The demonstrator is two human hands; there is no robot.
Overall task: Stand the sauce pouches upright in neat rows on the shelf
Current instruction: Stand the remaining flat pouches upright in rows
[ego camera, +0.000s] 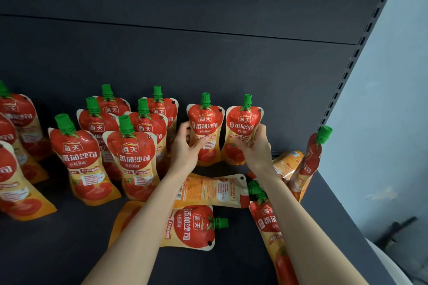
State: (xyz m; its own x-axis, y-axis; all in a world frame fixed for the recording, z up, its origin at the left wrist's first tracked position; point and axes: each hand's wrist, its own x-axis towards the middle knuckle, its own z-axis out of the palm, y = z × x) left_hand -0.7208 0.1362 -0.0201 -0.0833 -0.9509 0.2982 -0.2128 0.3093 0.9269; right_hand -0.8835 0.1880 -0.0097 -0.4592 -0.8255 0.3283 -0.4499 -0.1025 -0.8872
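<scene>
Red and orange sauce pouches with green caps fill a dark shelf (69, 238). My left hand (186, 146) grips one upright pouch (206, 122) near the back panel. Beside it, my right hand (256, 146) grips a second upright pouch (243, 125). Several pouches stand in rows to the left, among them one (134, 159) and another (78, 159). Two pouches lie flat under my forearms: one face down (213, 190), one face up (192, 227). A further pouch (271, 222) lies under my right arm. One pouch (312, 159) leans at the shelf's right end.
The dark back panel (185, 58) rises right behind the two held pouches. A slotted upright (347, 67) marks the shelf's right edge, with a pale wall (389, 99) beyond it. Another pouch (287, 164) lies on its side near the leaning one.
</scene>
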